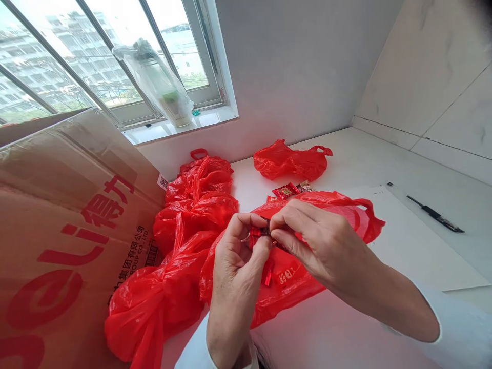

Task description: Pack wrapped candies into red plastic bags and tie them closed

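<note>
A small piece with a dark and red wrapper (pixel 263 230), apparently a wrapped candy, is pinched between the fingertips of both hands. My left hand (pixel 237 269) grips its red side. Thumb and fingers of my right hand (pixel 321 238) close on the dark end. Beneath them lies a loose red plastic bag (pixel 274 310), its mouth spread and one handle loop out to the right. A few red wrapped candies show in the bag under my fingers, partly hidden. Just behind the bag lie a red wrapped candy (pixel 285 191) and a brown-and-cream one (pixel 306 187).
Several knotted, filled red bags (pixel 180 271) line the left, against a large cardboard box (pixel 73 230). Another red bag (pixel 290 161) sits at the back. A black pen (pixel 438 216) lies right, near a white sheet (pixel 426 246). A bagged bottle (pixel 165 89) stands on the sill.
</note>
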Demonstrator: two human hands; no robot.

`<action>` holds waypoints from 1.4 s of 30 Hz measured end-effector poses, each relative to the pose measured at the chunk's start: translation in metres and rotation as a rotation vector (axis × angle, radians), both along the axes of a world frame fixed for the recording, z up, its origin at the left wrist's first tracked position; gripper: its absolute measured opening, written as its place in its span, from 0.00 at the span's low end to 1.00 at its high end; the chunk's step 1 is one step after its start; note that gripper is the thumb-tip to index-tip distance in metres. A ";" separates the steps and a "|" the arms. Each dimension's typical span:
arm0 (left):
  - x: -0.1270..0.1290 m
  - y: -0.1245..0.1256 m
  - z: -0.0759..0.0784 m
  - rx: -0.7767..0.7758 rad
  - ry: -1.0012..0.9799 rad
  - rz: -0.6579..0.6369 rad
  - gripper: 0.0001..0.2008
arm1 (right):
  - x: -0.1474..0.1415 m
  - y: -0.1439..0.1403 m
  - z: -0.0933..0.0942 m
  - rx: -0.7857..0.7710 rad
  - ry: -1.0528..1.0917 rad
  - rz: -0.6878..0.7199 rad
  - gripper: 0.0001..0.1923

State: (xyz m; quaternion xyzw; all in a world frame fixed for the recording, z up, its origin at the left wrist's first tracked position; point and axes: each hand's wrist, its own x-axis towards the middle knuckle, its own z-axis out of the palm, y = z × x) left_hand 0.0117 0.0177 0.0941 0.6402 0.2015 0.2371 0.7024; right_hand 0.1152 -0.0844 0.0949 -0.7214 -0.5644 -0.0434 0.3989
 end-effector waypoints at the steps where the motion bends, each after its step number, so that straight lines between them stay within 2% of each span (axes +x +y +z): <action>1: 0.000 0.001 0.000 -0.013 -0.005 0.013 0.03 | 0.000 -0.001 0.001 -0.001 0.012 0.010 0.05; 4: -0.001 0.003 0.002 -0.033 -0.029 0.046 0.04 | 0.003 -0.003 0.006 -0.013 0.090 0.014 0.02; 10: -0.002 0.003 0.005 -0.020 -0.055 0.053 0.04 | 0.009 -0.004 0.015 -0.017 0.283 0.020 0.06; 14: -0.003 0.002 0.006 -0.017 -0.078 0.028 0.06 | 0.010 -0.004 0.017 0.002 0.321 0.047 0.06; 18: -0.004 0.003 0.005 0.018 -0.005 0.013 0.06 | 0.011 -0.006 0.017 0.003 0.304 0.079 0.04; 24: -0.005 0.003 0.005 -0.047 -0.003 0.023 0.06 | 0.011 -0.007 0.010 0.051 0.142 0.061 0.05; 30: -0.004 0.004 0.003 -0.071 0.003 0.034 0.03 | 0.006 -0.003 -0.002 0.066 -0.248 0.004 0.10; 31: -0.004 0.004 0.003 -0.079 0.007 0.028 0.01 | 0.005 -0.003 -0.003 0.064 -0.263 0.000 0.10; 37: -0.004 0.002 0.005 -0.120 -0.034 -0.001 0.05 | 0.004 -0.004 -0.002 0.099 -0.205 -0.018 0.09; 42: -0.002 -0.002 0.007 -0.078 -0.026 0.085 0.05 | 0.002 -0.005 -0.003 0.088 -0.296 -0.025 0.10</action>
